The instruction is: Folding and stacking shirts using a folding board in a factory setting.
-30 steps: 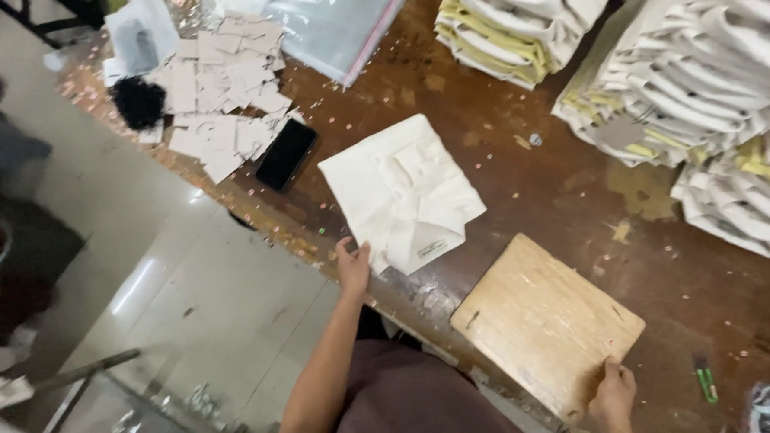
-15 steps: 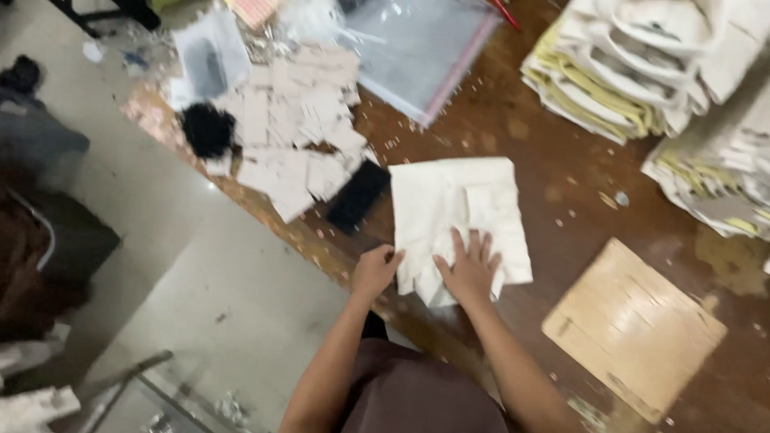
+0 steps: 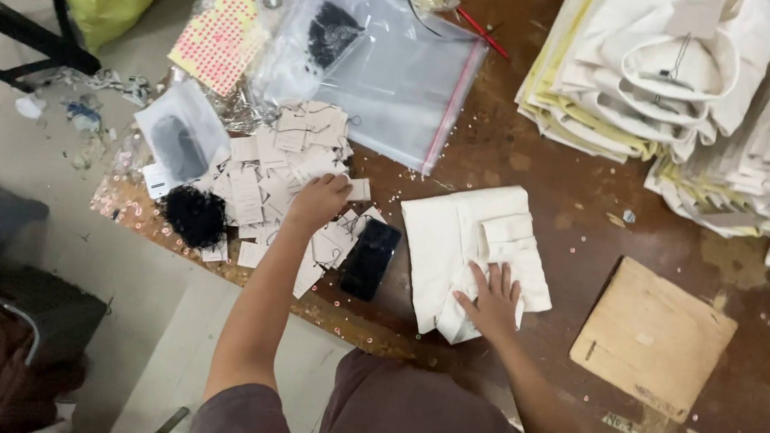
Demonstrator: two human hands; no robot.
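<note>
I see my left hand (image 3: pixel 318 201) resting with fingers curled on the pile of paper tags (image 3: pixel 270 164) at ten o'clock; whether it pinches one I cannot tell. My right hand (image 3: pixel 490 299) lies flat, fingers spread, on the folded cream garment (image 3: pixel 462 237) at centre, gripping nothing. A black phone (image 3: pixel 370 258) lies between them.

Bare tabletop (image 3: pixel 574 242) between folded garment (image 3: pixel 453 237) and wooden board (image 3: pixel 652 336).

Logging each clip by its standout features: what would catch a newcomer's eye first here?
A folded cream-white cloth garment lies mid-table on the brown wooden tabletop, with the right hand pressed flat on it. To its left, the left hand reaches into a scattered heap of pale paper tags, beside a black phone. Stacks of folded cream garments fill the upper right.
</note>
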